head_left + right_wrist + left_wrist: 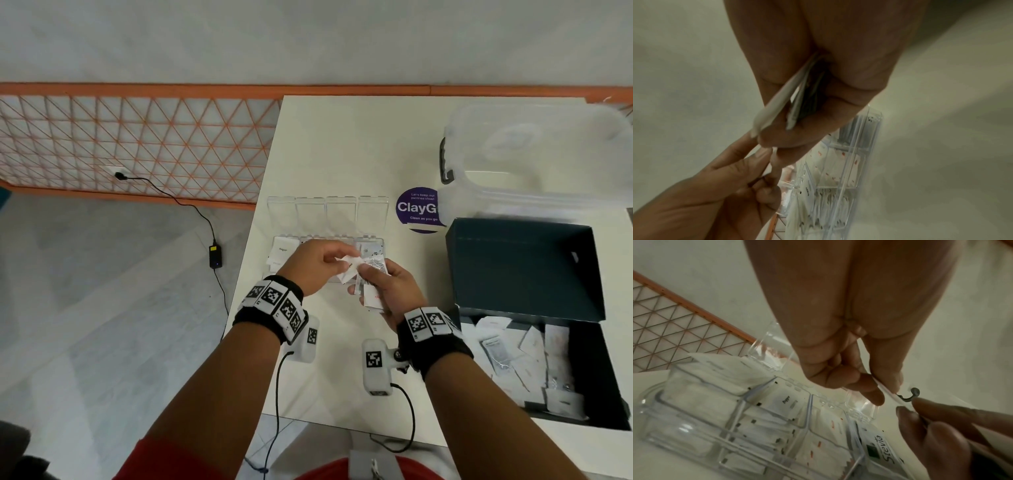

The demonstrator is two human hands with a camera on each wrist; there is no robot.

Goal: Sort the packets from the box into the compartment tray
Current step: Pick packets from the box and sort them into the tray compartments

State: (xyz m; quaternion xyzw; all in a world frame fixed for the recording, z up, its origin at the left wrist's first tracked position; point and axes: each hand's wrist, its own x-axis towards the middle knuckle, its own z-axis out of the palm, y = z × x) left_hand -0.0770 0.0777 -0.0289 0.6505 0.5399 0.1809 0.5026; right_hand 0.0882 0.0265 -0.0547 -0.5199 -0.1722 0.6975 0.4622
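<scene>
Over the clear compartment tray [274, 274] my two hands meet. My left hand [329, 260] pinches a white packet [349, 269] between thumb and fingers, seen edge-on as the packet [885, 391] in the left wrist view. My right hand [376, 284] grips a small stack of packets [371, 294], the same stack [797, 100] in the right wrist view, and touches the white packet too. The tray [694, 402] holds white packets in several compartments, one marked Stevia [881, 449]. The dark box [589, 394] at the right holds several more packets [524, 359].
The box's dark lid [524, 267] stands open behind it. A clear plastic tub [534, 161] sits at the back right, beside a purple round sticker [416, 209]. The tray's clear lids [325, 209] stand open. The white table's left edge [253, 260] drops to the floor.
</scene>
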